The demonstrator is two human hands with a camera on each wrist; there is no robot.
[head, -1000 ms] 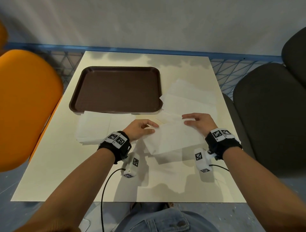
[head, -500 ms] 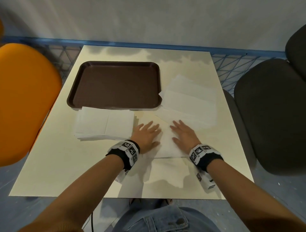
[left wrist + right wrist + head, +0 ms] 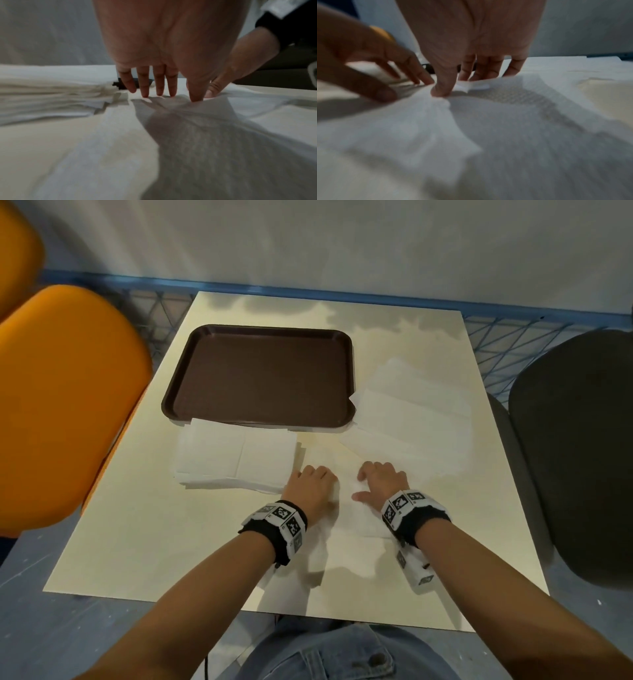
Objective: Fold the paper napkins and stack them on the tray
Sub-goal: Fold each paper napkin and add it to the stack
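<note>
On the near middle of a cream table (image 3: 137,529), a person's left hand (image 3: 310,486) and right hand (image 3: 382,482) press straight, slightly spread fingers onto a white napkin (image 3: 346,510), with napkin piles either side and an empty brown tray (image 3: 260,378) beyond.

Beside the brown tray (image 3: 260,378), both hands cover the middle of a white napkin (image 3: 346,508), hiding its fold. Both wrist views are motion-blurred, so the paper's edges smear. An orange chair (image 3: 65,402) left of the tray is cut off by the frame.
</note>
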